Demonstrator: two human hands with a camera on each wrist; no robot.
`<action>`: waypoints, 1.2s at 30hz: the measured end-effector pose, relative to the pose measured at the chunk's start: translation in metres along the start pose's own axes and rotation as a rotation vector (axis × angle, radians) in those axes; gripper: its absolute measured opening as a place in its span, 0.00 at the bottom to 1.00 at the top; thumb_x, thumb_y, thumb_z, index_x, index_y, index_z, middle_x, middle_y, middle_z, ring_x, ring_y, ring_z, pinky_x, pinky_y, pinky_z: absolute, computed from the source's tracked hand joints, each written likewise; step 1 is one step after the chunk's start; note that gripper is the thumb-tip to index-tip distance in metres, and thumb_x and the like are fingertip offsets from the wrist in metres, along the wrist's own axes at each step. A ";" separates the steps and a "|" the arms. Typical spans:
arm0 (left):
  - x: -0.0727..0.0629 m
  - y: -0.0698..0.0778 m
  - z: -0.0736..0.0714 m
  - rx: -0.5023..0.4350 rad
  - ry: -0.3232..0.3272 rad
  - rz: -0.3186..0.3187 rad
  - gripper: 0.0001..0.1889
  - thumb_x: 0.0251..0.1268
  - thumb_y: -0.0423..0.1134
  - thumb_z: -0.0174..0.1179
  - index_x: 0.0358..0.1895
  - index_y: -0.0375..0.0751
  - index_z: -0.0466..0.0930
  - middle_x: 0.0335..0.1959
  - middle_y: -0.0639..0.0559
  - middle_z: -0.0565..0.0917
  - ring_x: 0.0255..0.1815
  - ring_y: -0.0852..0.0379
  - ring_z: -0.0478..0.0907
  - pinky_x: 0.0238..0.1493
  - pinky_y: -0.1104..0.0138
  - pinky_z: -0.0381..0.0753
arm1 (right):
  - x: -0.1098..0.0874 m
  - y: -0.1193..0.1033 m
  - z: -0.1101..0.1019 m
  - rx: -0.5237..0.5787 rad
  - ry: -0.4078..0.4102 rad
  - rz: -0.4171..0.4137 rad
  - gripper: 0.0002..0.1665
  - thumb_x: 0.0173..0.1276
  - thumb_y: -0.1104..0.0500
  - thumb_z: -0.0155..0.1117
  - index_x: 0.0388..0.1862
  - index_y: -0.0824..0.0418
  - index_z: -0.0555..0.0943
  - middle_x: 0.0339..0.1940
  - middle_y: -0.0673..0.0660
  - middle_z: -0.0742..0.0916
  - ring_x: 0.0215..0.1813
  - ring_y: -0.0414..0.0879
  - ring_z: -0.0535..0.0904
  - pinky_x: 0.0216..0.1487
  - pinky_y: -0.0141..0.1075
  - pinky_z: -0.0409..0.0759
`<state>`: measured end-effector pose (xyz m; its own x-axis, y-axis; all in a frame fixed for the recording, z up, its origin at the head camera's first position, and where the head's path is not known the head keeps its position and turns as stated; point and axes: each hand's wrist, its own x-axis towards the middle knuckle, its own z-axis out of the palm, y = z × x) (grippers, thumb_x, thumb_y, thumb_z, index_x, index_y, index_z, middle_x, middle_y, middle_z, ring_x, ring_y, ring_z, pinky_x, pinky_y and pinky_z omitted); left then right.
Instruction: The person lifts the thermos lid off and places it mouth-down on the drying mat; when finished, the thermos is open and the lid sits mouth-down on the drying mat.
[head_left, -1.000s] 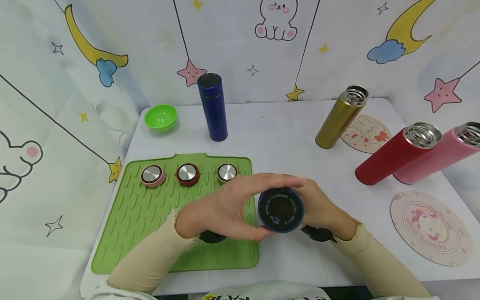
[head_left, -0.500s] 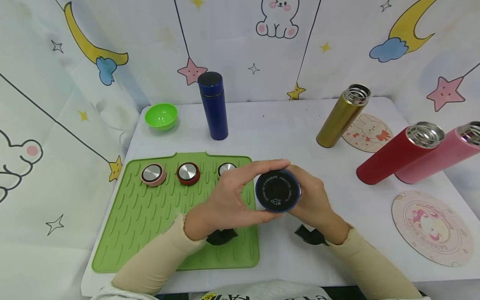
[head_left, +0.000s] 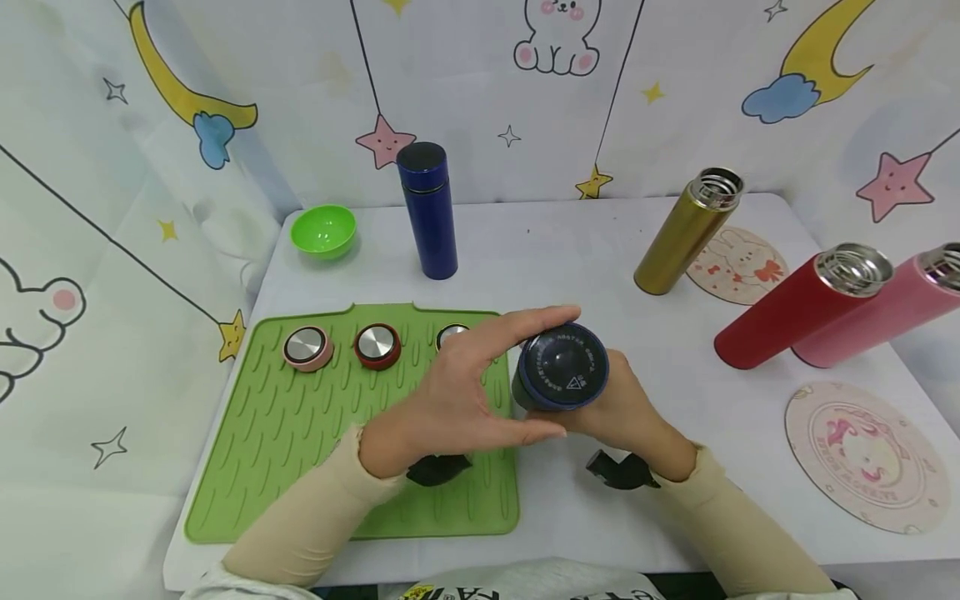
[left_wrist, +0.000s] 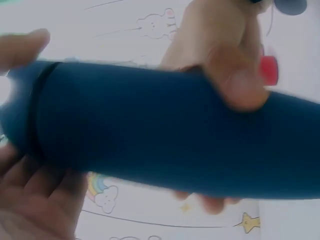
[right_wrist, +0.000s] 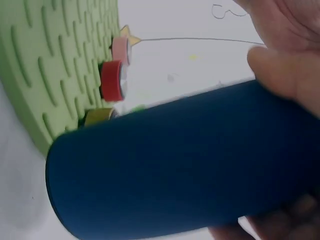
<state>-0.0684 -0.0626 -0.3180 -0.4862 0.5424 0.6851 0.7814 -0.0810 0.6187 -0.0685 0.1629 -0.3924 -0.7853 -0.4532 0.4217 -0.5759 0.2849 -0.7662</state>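
Observation:
A dark blue thermos (head_left: 562, 367) is held up over the table, its black lid top with printed text facing the head camera. My right hand (head_left: 630, 408) grips the body, thumb along one side and fingertips showing beyond the other in the left wrist view. Around the lid end, my left hand (head_left: 450, 400) forms a wide C, with gaps between the lid and both the index finger and the thumb in the head view. The dark seam below the lid shows on the thermos (left_wrist: 140, 130) in the left wrist view.
On a green mat (head_left: 285, 467) lie a pink lid (head_left: 307, 348), a red lid (head_left: 377, 346) and a partly hidden gold lid (head_left: 450, 333). Lidless gold (head_left: 686, 237), red (head_left: 795, 312) and pink bottles (head_left: 873, 312) stand right. Behind are another blue thermos (head_left: 431, 225) and a green bowl (head_left: 324, 232).
Both hands and the thermos have moved a little away from the body. The lid's printed triangle has turned counterclockwise, and the left thumb and index finger have come away from the lid.

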 end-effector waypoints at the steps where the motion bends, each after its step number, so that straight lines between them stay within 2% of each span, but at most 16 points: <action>1: 0.000 0.001 -0.002 -0.012 -0.037 0.004 0.47 0.45 0.35 0.84 0.71 0.25 0.70 0.71 0.34 0.78 0.73 0.49 0.77 0.72 0.60 0.79 | -0.001 0.000 -0.001 0.025 -0.030 0.004 0.47 0.39 0.68 0.90 0.62 0.63 0.79 0.53 0.56 0.89 0.55 0.35 0.84 0.59 0.27 0.82; 4: 0.002 0.005 -0.008 -0.060 -0.151 0.013 0.45 0.49 0.35 0.82 0.71 0.23 0.69 0.71 0.34 0.77 0.74 0.49 0.76 0.74 0.60 0.78 | -0.003 0.001 -0.004 0.056 -0.099 -0.021 0.44 0.43 0.66 0.89 0.61 0.63 0.79 0.52 0.55 0.89 0.53 0.36 0.84 0.59 0.28 0.82; 8: 0.004 0.011 -0.012 -0.081 -0.279 0.030 0.42 0.55 0.35 0.78 0.71 0.24 0.69 0.72 0.34 0.77 0.76 0.49 0.74 0.77 0.60 0.74 | -0.005 0.002 -0.008 0.040 -0.158 -0.097 0.36 0.55 0.53 0.85 0.58 0.63 0.79 0.48 0.56 0.88 0.51 0.34 0.82 0.60 0.26 0.80; 10: 0.004 0.013 -0.014 -0.080 -0.334 0.042 0.40 0.57 0.35 0.76 0.72 0.24 0.68 0.73 0.34 0.76 0.77 0.50 0.73 0.78 0.61 0.73 | -0.004 0.002 -0.010 0.042 -0.193 -0.124 0.33 0.58 0.50 0.83 0.58 0.62 0.80 0.48 0.56 0.88 0.51 0.35 0.82 0.60 0.26 0.80; 13: 0.004 0.016 -0.015 -0.070 -0.395 0.056 0.39 0.59 0.35 0.74 0.73 0.25 0.68 0.74 0.36 0.75 0.78 0.51 0.71 0.79 0.63 0.72 | -0.002 -0.001 -0.010 0.039 -0.244 -0.140 0.33 0.58 0.49 0.83 0.58 0.59 0.80 0.49 0.54 0.89 0.52 0.37 0.84 0.59 0.26 0.81; 16: 0.003 0.018 -0.015 -0.043 -0.412 0.067 0.39 0.58 0.35 0.74 0.72 0.27 0.69 0.74 0.37 0.76 0.76 0.54 0.74 0.77 0.65 0.73 | 0.000 -0.003 -0.011 0.021 -0.269 -0.153 0.33 0.58 0.49 0.84 0.59 0.57 0.81 0.52 0.51 0.89 0.53 0.39 0.85 0.59 0.28 0.83; 18: 0.003 0.018 -0.014 -0.022 -0.395 0.076 0.38 0.58 0.36 0.74 0.71 0.27 0.70 0.72 0.38 0.77 0.74 0.55 0.76 0.76 0.66 0.75 | 0.000 -0.004 -0.012 0.016 -0.266 -0.147 0.33 0.58 0.49 0.83 0.59 0.56 0.80 0.53 0.51 0.88 0.53 0.40 0.85 0.59 0.27 0.83; 21: 0.002 0.018 -0.013 -0.003 -0.332 0.090 0.37 0.57 0.36 0.75 0.69 0.27 0.72 0.69 0.37 0.80 0.72 0.53 0.78 0.75 0.64 0.76 | -0.001 -0.004 -0.012 0.024 -0.226 -0.136 0.32 0.59 0.48 0.83 0.58 0.55 0.81 0.53 0.51 0.88 0.54 0.38 0.84 0.60 0.26 0.82; 25: 0.001 0.015 -0.006 0.029 -0.169 0.082 0.37 0.53 0.35 0.79 0.67 0.25 0.74 0.66 0.36 0.82 0.70 0.49 0.80 0.73 0.62 0.79 | -0.002 -0.001 -0.010 0.019 -0.095 -0.164 0.33 0.62 0.44 0.77 0.58 0.62 0.81 0.51 0.56 0.89 0.54 0.37 0.83 0.62 0.25 0.80; 29: -0.001 0.012 0.004 0.095 0.013 0.044 0.39 0.47 0.35 0.83 0.65 0.26 0.77 0.63 0.36 0.85 0.66 0.50 0.83 0.68 0.63 0.83 | -0.002 0.000 -0.005 -0.039 0.056 -0.184 0.36 0.65 0.41 0.73 0.58 0.67 0.80 0.48 0.60 0.89 0.53 0.36 0.84 0.62 0.23 0.80; 31: -0.003 0.011 0.009 0.108 0.075 0.026 0.40 0.45 0.35 0.84 0.65 0.26 0.77 0.62 0.36 0.85 0.65 0.49 0.84 0.68 0.62 0.83 | 0.000 0.000 -0.002 -0.084 0.121 -0.193 0.36 0.66 0.41 0.73 0.59 0.68 0.81 0.49 0.61 0.89 0.53 0.37 0.84 0.63 0.23 0.80; 34: -0.003 0.009 0.013 0.098 0.129 0.006 0.42 0.43 0.34 0.85 0.65 0.27 0.76 0.62 0.36 0.85 0.65 0.49 0.84 0.67 0.61 0.83 | 0.002 0.000 0.000 -0.134 0.191 -0.217 0.35 0.68 0.41 0.72 0.59 0.69 0.81 0.49 0.62 0.90 0.54 0.38 0.85 0.64 0.23 0.79; 36: -0.003 0.009 0.013 0.089 0.133 0.001 0.43 0.42 0.34 0.85 0.65 0.27 0.76 0.63 0.36 0.84 0.66 0.49 0.83 0.68 0.60 0.83 | 0.002 0.000 0.000 -0.150 0.202 -0.235 0.35 0.68 0.42 0.71 0.58 0.70 0.81 0.49 0.63 0.90 0.54 0.39 0.85 0.64 0.23 0.79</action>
<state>-0.0547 -0.0542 -0.3197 -0.5281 0.4266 0.7343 0.8108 -0.0037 0.5853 -0.0704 0.1618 -0.3911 -0.6478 -0.3488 0.6773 -0.7616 0.3205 -0.5633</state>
